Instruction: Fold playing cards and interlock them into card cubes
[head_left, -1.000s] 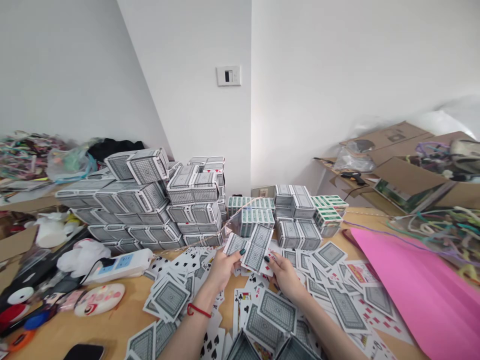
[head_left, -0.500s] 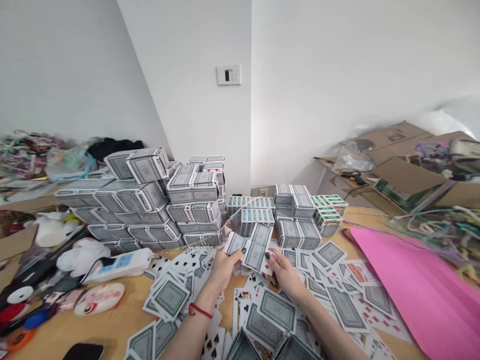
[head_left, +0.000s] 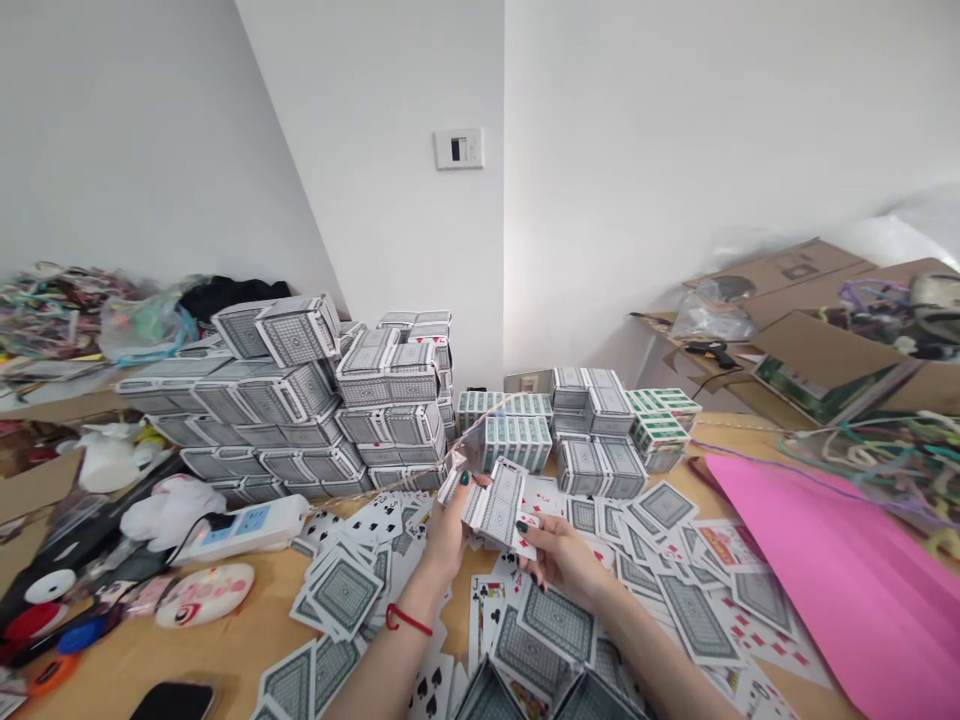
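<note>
My left hand (head_left: 444, 533) and my right hand (head_left: 561, 560) are raised just above the wooden table (head_left: 187, 640), both closed on a small bunch of playing cards (head_left: 498, 505) with grey patterned backs. A red-pip card face shows at the bunch's lower right corner. A thin clear string or strip (head_left: 480, 425) runs up and right from my left fingers. Loose cards (head_left: 341, 590), some face up and some face down, are scattered on the table around and under my hands.
Stacked card boxes (head_left: 300, 400) form a wall behind the hands, with green boxes (head_left: 660, 410) further right. A pink sheet (head_left: 847, 580) lies at right, cardboard boxes (head_left: 825, 350) behind it. At left are a white device (head_left: 244, 528), tape rolls and a phone (head_left: 169, 702).
The cards in my hands have gone from fanned apart to gathered closer together and tilted. My right hand has dropped slightly and slid under the bunch.
</note>
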